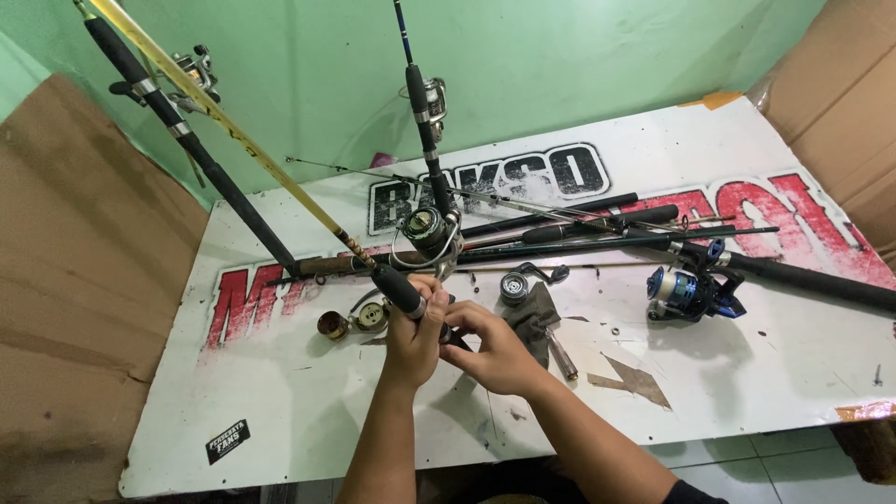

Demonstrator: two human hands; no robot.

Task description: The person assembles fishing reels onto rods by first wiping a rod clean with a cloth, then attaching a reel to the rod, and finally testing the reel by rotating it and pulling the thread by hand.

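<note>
My left hand (413,336) grips the black handle of a yellow fishing rod (280,177), which slants up to the top left. My right hand (495,353) touches the lower end of that same handle, fingers curled around its butt end. Just behind the hands a silver spinning reel (427,231) sits on another rod that stands upright. Everything lies on a white printed board (747,373) used as a work surface.
A blue and black reel (689,294) lies at the right beside several rods (597,229). Small brass reel parts (355,320) sit left of my hands. A spool (513,287) and grey cloth (537,322) lie at the centre. Cardboard sheets (75,280) flank the board; two more rods lean against the green wall.
</note>
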